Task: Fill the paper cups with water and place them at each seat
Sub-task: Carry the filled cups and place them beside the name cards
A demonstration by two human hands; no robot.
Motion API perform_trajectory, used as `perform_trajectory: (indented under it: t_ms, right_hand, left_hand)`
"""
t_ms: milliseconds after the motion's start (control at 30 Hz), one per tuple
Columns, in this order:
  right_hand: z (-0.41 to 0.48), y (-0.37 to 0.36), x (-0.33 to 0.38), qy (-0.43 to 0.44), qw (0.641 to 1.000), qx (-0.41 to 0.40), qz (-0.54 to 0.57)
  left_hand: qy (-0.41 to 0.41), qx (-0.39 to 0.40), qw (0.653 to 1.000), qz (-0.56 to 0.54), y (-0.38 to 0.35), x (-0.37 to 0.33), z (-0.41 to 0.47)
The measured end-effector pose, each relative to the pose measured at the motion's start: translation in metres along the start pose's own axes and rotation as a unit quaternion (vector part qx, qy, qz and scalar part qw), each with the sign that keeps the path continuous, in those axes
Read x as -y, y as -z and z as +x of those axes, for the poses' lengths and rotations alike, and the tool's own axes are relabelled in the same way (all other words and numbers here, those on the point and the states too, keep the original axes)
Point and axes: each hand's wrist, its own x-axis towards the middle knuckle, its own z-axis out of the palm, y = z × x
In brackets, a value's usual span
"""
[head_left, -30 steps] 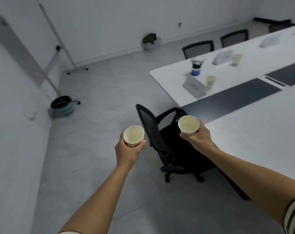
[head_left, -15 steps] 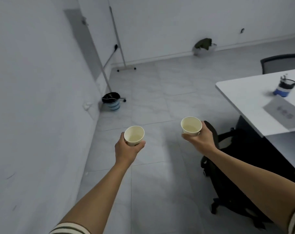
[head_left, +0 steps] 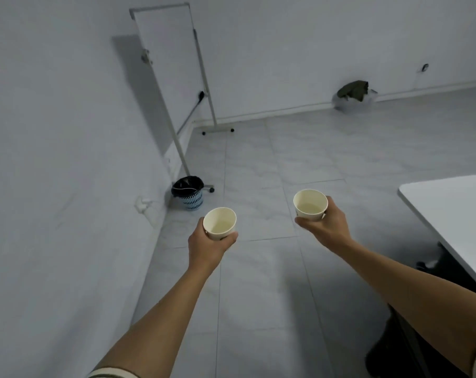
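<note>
I'm looking down at both arms stretched out over the grey tiled floor [head_left: 258, 165]. The left hand [head_left: 208, 248] is wrapping its fingers around a paper cup [head_left: 220, 223], holding it upright with some liquid showing in the bottom. The right hand [head_left: 325, 226] is gripping a second paper cup [head_left: 310, 205] the same way, a bit further out, also upright with liquid inside. Beyond the left hand a small bin with a black liner [head_left: 189, 192] is sitting by the wall, near a whiteboard stand [head_left: 174, 75]. Off to the right of the right hand, a white table corner [head_left: 449, 205] is poking in.
</note>
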Motion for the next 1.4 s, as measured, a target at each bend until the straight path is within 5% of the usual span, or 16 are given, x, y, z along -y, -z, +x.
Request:
perform_trajectory:
  t_ms: [400,967,1000,1400]
  right_hand:
    - [0.253,-0.025,-0.012,-0.015,0.999,-0.036,-0.015]
    - [0.564,-0.002,-0.057,-0.098,0.979,-0.175,-0.036]
    - [0.638,0.021,-0.094,-0.108,0.97,-0.215,-0.041]
    - [0.862,0.125,-0.157,-0.136,0.952,-0.272,-0.017]
  left_hand:
    - [-0.012,0.037,0.999,-0.024,-0.12,-0.021,0.252]
    - [-0.078,0.188,0.979,-0.027,-0.326,-0.111,0.603]
    - [-0.091,0.214,0.972,-0.031,-0.406,-0.125,0.664]
    - [-0.103,0.295,0.949,-0.042,-0.627,-0.21,0.803]
